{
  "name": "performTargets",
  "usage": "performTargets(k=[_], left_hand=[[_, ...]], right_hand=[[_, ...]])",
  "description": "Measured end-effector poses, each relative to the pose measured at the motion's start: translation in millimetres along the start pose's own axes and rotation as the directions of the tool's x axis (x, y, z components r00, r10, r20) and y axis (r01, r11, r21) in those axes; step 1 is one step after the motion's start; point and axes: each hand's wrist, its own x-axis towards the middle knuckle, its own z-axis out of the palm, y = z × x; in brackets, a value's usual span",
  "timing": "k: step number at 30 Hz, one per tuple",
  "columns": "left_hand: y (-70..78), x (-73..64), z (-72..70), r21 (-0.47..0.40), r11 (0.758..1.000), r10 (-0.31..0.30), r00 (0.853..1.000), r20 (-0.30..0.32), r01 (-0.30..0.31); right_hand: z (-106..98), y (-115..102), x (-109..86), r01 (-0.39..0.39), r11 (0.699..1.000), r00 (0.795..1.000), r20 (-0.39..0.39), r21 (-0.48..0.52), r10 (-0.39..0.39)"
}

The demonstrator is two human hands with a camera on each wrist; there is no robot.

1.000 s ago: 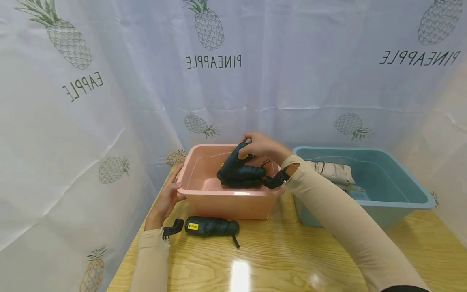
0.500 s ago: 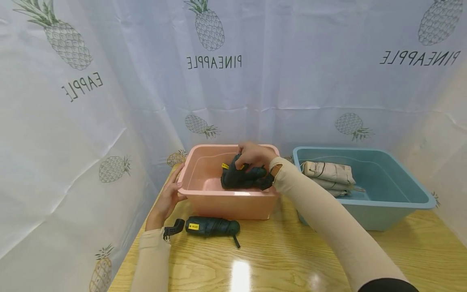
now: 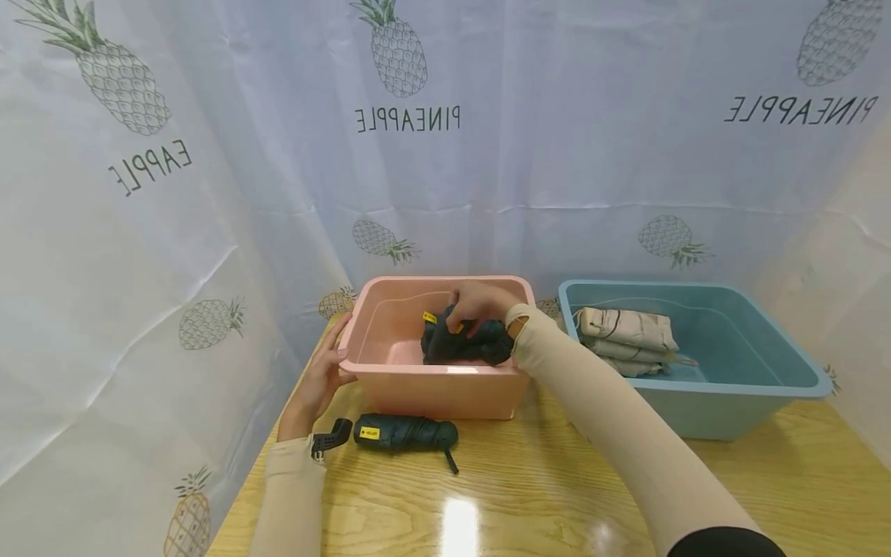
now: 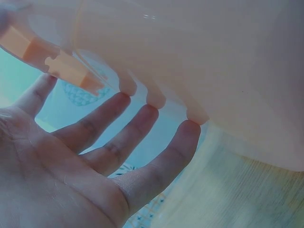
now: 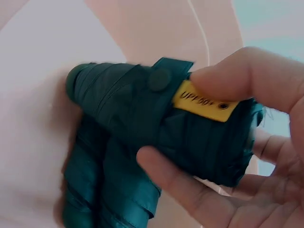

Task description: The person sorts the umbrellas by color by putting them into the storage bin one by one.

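My right hand (image 3: 480,300) grips a dark green folded umbrella (image 5: 128,95) inside the pink tub (image 3: 438,393). In the right wrist view, thumb and fingers close round the end with the yellow tag. Under it lie two more dark green folded umbrellas (image 5: 116,183), side by side on the tub floor. At the tub's left side is my left hand (image 3: 322,375); the left wrist view shows its extended fingertips touching the outer wall. Another dark green folded umbrella (image 3: 407,432), yellow-tagged and with a strap, rests on the table in front of the tub.
A blue-grey tub (image 3: 738,388) stands to the right, with several beige cloth-wrapped bundles (image 3: 629,329) stacked at its left end. Behind both tubs hangs a white pineapple-print curtain (image 3: 501,178). The wooden table (image 3: 543,480) extends toward me.
My right hand has lowered the umbrella farther into the pink tub, bringing it down from a steep tilt toward the others. My left hand stays at the tub's side.
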Motion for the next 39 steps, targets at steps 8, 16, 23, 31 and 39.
performTargets(k=[8,16,23,31,39], left_hand=[[-0.9,1.4,-1.3,0.003,1.000,-0.008,1.000,0.003,0.008],[-0.6,1.9,-0.6,0.001,1.000,-0.010,1.000,0.003,0.010],[-1.3,0.7,-0.6,0.001,1.000,-0.009,1.000,0.011,0.009],[-1.6,0.0,-1.8,0.009,1.000,-0.009,1.000,0.011,0.008],[-2.3,1.7,-1.8,0.009,1.000,0.000,1.000,0.013,0.000]], right_hand=[[-2,2,-0.9,-0.031,0.999,0.999,0.014,-0.026,0.031],[-7,3,-7.1,-0.127,0.990,0.991,0.032,-0.060,0.129],[-10,8,-12.9,-0.269,0.958,0.962,0.029,-0.101,0.273],[-12,20,-14.2,-0.240,0.961,0.966,0.063,-0.140,0.251],[-19,28,-12.2,-0.202,0.962,0.969,0.106,-0.182,0.223]])
